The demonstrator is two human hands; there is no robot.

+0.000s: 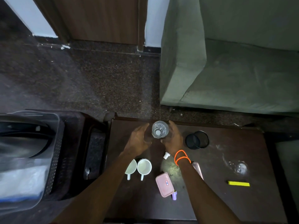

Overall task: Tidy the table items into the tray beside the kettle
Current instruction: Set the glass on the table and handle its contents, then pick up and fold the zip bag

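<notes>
A clear plastic bottle (160,129) with a white cap stands upright near the far edge of the dark table (226,199). My left hand (139,140) cups its left side and my right hand (173,139), with orange bands on the wrist, wraps its right side. Nearer to me lie two white cups (144,167), a small white cap (166,155), a pink lidded box (164,184) and a small purple item (174,195). A second pink item (198,168) is partly hidden by my right forearm. I cannot make out a kettle.
A black mesh pot (196,139) stands right of the bottle. A clear glass (237,167) and a yellow marker (238,183) lie further right. A black perforated tray (72,143) holding a clear plastic tub (32,159) sits left of the table. A green sofa (226,70) is beyond.
</notes>
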